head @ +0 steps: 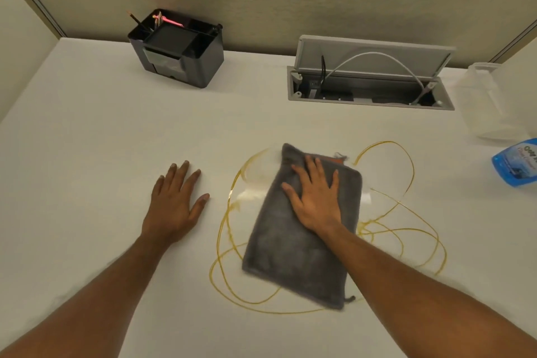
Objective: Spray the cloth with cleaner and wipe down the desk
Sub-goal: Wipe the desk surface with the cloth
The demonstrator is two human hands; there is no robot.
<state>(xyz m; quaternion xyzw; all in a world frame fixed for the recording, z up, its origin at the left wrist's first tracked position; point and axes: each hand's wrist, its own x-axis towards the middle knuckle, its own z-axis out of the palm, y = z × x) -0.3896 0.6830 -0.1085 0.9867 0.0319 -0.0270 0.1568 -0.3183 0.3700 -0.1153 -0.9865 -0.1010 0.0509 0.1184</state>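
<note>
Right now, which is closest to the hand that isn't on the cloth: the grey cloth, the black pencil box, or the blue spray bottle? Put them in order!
From the left hand, flat on the white desk:
1. Grey folded cloth, just to its right, under the right hand.
2. Black plastic pencil organizer, at the back by the wall.
3. Blue cleaner bottle, at the far right edge.

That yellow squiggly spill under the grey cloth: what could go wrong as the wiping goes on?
1. The folded grey cloth under the flat right hand may smear the thin yellow sticky-looking loops wider instead of lifting them.
2. A long stroke away from the person could push residue toward the open grey cable hatch.
3. A sweep to the right might knock the blue cleaner bottle or the clear plastic container.
</note>
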